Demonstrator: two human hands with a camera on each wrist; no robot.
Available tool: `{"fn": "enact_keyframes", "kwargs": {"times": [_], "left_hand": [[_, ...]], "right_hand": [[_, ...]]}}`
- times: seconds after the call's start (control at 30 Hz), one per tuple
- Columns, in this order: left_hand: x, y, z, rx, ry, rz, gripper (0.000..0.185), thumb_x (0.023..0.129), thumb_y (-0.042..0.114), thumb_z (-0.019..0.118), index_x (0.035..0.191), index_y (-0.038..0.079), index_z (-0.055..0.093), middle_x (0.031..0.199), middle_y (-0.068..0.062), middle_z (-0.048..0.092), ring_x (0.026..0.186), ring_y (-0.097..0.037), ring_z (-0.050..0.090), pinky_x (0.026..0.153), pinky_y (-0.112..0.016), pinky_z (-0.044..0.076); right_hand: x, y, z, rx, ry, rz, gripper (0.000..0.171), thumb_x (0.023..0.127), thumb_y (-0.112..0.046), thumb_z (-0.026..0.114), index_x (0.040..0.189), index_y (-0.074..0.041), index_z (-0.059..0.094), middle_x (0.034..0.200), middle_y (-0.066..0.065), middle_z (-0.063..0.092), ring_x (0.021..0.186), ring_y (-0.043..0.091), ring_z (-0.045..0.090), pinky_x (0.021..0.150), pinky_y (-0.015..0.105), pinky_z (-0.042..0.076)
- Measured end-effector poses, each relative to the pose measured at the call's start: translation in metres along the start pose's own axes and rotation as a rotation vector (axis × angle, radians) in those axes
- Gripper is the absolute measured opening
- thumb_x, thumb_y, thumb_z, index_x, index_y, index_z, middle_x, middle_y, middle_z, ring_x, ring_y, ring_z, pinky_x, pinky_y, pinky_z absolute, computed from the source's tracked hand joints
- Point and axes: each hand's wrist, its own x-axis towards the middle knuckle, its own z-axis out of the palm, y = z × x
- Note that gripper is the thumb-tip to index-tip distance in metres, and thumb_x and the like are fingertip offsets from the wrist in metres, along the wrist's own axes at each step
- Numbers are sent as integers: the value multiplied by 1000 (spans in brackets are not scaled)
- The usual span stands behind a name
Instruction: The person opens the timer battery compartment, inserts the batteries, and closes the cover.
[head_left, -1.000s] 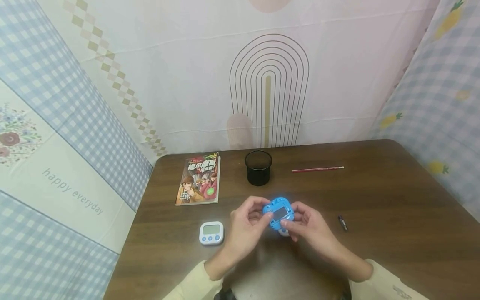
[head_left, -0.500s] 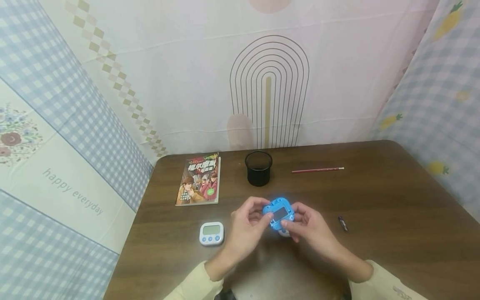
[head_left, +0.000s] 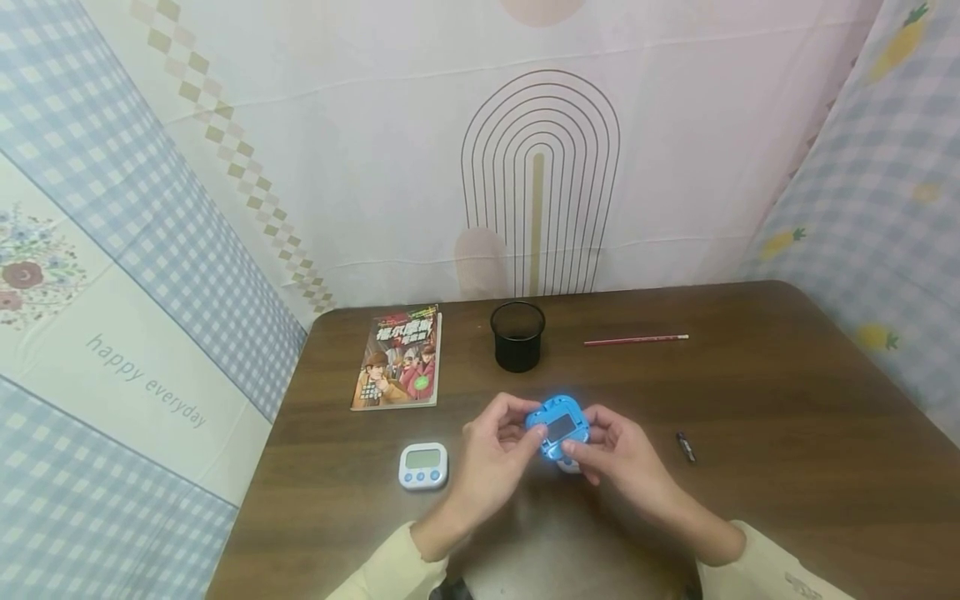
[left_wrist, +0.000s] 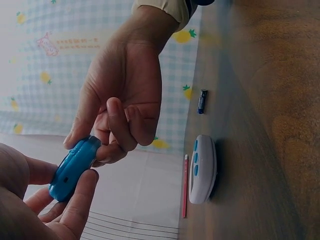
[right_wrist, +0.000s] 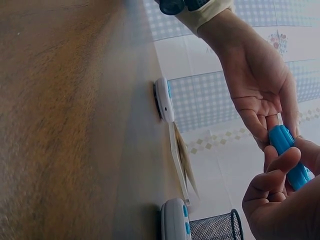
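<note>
In the head view both hands hold a small rounded blue timer [head_left: 558,427] above the table, a dark rectangle on its upward face. My left hand [head_left: 491,454] pinches its left edge, thumb on top. On the opposite edge, my right hand [head_left: 622,454] grips it between thumb and fingers. The left wrist view shows the blue timer [left_wrist: 75,170] edge-on, with fingertips at both ends. Below it on the table is a white timer [left_wrist: 204,170] with blue buttons, mostly hidden in the head view. Another white timer [head_left: 423,467] lies left of my left hand.
A dark battery [head_left: 686,446] lies on the table to the right. Behind the hands stands a black mesh pen holder [head_left: 517,350]. A comic-style book [head_left: 397,358] lies at the back left and a red pencil [head_left: 636,340] at the back right. Patterned cloth [head_left: 375,167] hangs behind the table.
</note>
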Motion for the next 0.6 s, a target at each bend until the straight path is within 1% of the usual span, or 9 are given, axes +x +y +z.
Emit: {"fn": "enact_keyframes", "kwargs": {"times": [0.3, 0.6], "left_hand": [[0, -1, 1, 0, 5, 9, 22, 101, 11, 72, 122, 11, 66, 120, -6, 74, 95, -15, 75, 86, -26, 64], [-1, -1, 1, 6, 3, -13, 23, 101, 13, 73, 123, 13, 66, 121, -6, 73, 97, -14, 75, 89, -26, 63]], "right_hand": [[0, 0, 0, 4, 6, 0, 33, 101, -18, 74, 116, 4, 55, 87, 24, 71, 59, 17, 58, 60, 26, 53], [-2, 1, 1, 8, 30, -13, 33, 101, -18, 74, 116, 5, 56, 89, 23, 73, 58, 15, 57, 56, 24, 51]]}}
